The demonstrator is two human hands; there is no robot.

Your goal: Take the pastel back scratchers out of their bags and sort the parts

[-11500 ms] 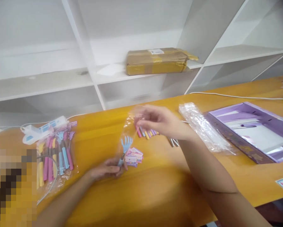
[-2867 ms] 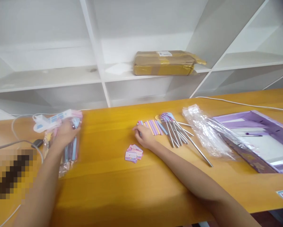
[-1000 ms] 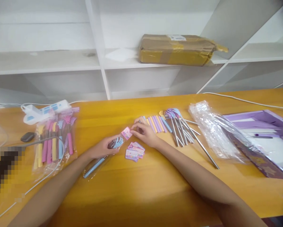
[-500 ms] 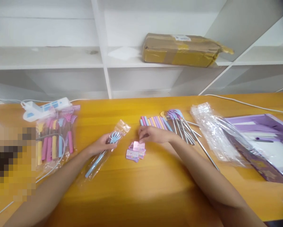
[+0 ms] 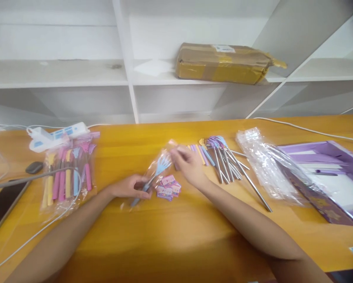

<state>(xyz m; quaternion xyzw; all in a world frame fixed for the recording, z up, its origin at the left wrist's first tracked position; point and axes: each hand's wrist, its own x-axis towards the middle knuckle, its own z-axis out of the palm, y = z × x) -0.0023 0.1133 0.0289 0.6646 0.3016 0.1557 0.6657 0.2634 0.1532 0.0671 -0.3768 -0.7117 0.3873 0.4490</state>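
My left hand [image 5: 132, 188] is closed around the lower part of a light-blue hand-shaped back scratcher [image 5: 162, 165] in a clear plastic bag [image 5: 151, 169], tilted up to the right. At the bag's upper end, my right hand [image 5: 185, 162] pinches a small pink card [image 5: 172, 143], blurred by motion; whether its fingers also grip the bag I cannot tell. Just below lies a little pile of pink and purple printed cards [image 5: 168, 188]. Behind my right hand sits a row of coloured handles [image 5: 204, 154], partly hidden.
Metal-rod back scratchers [image 5: 223, 157] lie right of the handles. Further right are clear bags [image 5: 266, 171] and a purple box [image 5: 348, 161]. On the left are bagged back scratchers [image 5: 66, 173], a power strip [image 5: 63, 134], cables and a phone [image 5: 4, 204]. A taped parcel [image 5: 223, 65] occupies the shelf.
My right hand has lifted a card off the pile and moved it to the bag's top end. My left hand has brought the bagged back scratcher right, towards it.
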